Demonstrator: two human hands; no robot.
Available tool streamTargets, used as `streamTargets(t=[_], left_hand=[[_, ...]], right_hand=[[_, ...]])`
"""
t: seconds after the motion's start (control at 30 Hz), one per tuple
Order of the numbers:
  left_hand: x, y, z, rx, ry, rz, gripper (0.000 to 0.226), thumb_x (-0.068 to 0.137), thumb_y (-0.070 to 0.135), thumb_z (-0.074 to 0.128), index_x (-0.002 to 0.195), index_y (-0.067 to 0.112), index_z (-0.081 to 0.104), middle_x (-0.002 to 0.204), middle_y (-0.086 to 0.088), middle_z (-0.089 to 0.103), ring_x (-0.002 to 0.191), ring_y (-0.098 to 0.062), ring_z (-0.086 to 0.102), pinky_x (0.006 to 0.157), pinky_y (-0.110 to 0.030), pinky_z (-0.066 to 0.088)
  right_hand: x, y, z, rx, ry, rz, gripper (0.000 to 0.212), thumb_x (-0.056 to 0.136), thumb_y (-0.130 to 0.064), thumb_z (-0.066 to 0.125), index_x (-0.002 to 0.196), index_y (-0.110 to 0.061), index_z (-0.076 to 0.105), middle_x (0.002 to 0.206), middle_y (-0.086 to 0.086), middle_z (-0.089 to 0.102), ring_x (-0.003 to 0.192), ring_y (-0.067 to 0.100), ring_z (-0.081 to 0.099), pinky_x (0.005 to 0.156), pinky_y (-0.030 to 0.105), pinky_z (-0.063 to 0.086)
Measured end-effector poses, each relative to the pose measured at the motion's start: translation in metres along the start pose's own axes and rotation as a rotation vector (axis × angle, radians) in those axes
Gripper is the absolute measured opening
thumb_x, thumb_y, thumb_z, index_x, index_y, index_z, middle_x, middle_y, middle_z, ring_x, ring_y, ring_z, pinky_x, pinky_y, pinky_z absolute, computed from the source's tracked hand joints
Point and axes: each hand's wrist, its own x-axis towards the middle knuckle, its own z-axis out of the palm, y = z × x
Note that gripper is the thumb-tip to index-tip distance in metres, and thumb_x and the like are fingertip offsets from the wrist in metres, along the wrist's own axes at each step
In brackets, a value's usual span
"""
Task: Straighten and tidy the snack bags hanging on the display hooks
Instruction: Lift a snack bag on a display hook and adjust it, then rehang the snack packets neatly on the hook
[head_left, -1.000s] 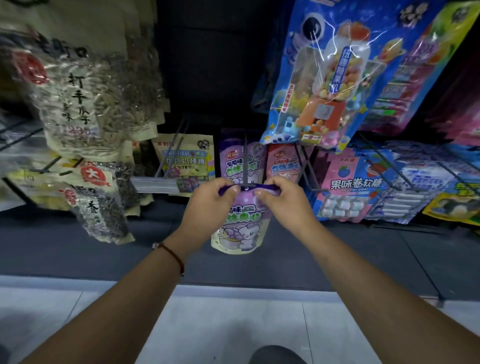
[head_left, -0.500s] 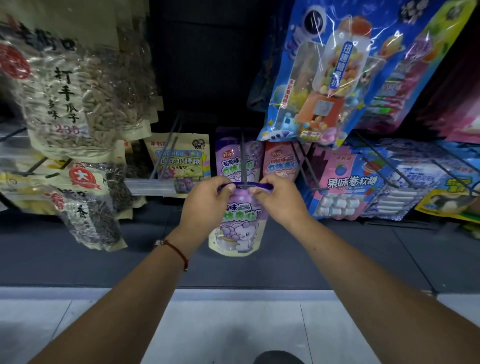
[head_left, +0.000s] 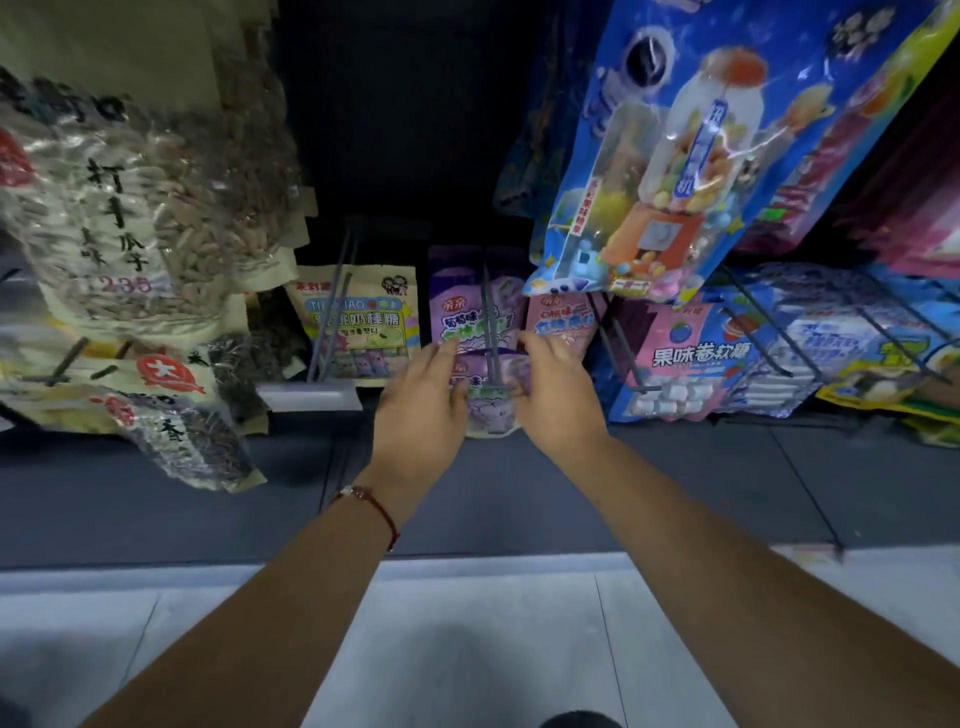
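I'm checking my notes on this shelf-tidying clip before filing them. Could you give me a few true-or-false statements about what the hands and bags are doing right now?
1. Both hands are at the purple snack bag on the middle hook. True: the left hand and right hand flank it.
2. The left wrist is bare. False: it wears a red string bracelet.
3. Sunflower seed bags hang on the left side. True.
4. The big blue candy bag hangs below the purple one. False: it hangs above, to the right.
5. A pink bag hangs right of the purple bags. True.
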Motion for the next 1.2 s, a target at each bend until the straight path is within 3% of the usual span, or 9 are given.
streamTargets(t=[0.07, 0.23, 0.4, 0.5, 0.6, 0.83, 1.2], left_hand=[[-0.019, 0.005, -0.023, 0.081, -0.137, -0.012, 0.058, 0.099, 0.028, 0.051, 0.152, 0.019, 0.030, 0.159, -0.009, 0.027, 0.140, -0.032, 0.034, 0.103, -0.050, 0.044], [-0.062, 0.054, -0.129, 0.220, -0.397, -0.051, 0.059, 0.102, 0.034, 0.041, 0.156, 0.024, 0.019, 0.163, -0.010, 0.014, 0.146, -0.035, 0.023, 0.113, -0.049, 0.029], [-0.075, 0.129, -0.272, 0.356, -0.464, -0.064, 0.064, 0.101, 0.048, 0.039, 0.157, 0.024, 0.018, 0.163, -0.016, 0.010, 0.146, -0.043, 0.020, 0.114, -0.054, 0.021], [-0.081, 0.171, -0.353, 0.395, -0.510, -0.081, 0.068, 0.100, 0.058, 0.027, 0.157, 0.029, 0.004, 0.164, -0.010, -0.006, 0.150, -0.036, 0.003, 0.119, -0.050, 0.010], [-0.088, 0.190, -0.422, 0.378, -0.504, -0.136, 0.072, 0.099, 0.060, 0.029, 0.157, 0.030, 0.000, 0.164, -0.006, -0.011, 0.151, -0.031, -0.004, 0.121, -0.047, 0.005], [-0.124, 0.128, -0.524, 0.370, -0.416, -0.279, 0.072, 0.099, 0.058, 0.034, 0.157, 0.028, 0.005, 0.165, -0.008, -0.004, 0.151, -0.032, 0.002, 0.120, -0.048, 0.010], [-0.162, -0.034, -0.651, 0.398, -0.476, -0.240, 0.078, 0.096, 0.065, 0.029, 0.157, 0.025, 0.003, 0.164, -0.010, -0.002, 0.150, -0.033, 0.001, 0.121, -0.050, 0.008]], right_hand=[[-0.025, -0.009, -0.017, 0.024, -0.076, 0.025, 0.064, 0.089, -0.020, 0.062, 0.147, -0.012, 0.035, 0.145, 0.011, 0.040, 0.133, 0.028, 0.038, 0.108, 0.044, 0.038], [-0.082, -0.055, -0.113, -0.082, -0.313, 0.047, 0.066, 0.096, -0.028, 0.054, 0.153, -0.016, 0.023, 0.160, 0.011, 0.018, 0.147, 0.033, 0.013, 0.119, 0.043, 0.017], [-0.110, -0.122, -0.254, -0.159, -0.425, 0.075, 0.066, 0.100, -0.045, 0.040, 0.155, -0.022, 0.012, 0.163, 0.007, 0.004, 0.149, 0.030, 0.001, 0.119, 0.043, 0.006], [-0.124, -0.166, -0.318, -0.162, -0.489, 0.053, 0.069, 0.100, -0.053, 0.034, 0.156, -0.022, 0.009, 0.164, 0.007, 0.002, 0.150, 0.028, -0.001, 0.119, 0.042, 0.004], [-0.132, -0.212, -0.356, -0.102, -0.522, 0.054, 0.071, 0.099, -0.057, 0.033, 0.156, -0.023, 0.009, 0.164, 0.005, 0.001, 0.150, 0.027, -0.002, 0.119, 0.042, 0.003], [-0.137, -0.315, -0.343, -0.020, -0.477, 0.050, 0.070, 0.096, -0.059, 0.040, 0.154, -0.023, 0.022, 0.163, 0.006, 0.012, 0.149, 0.029, 0.008, 0.119, 0.045, 0.012], [-0.153, -0.490, -0.265, -0.077, -0.534, 0.105, 0.074, 0.095, -0.062, 0.037, 0.156, -0.026, 0.013, 0.164, 0.003, 0.004, 0.150, 0.027, 0.003, 0.118, 0.043, 0.009]])
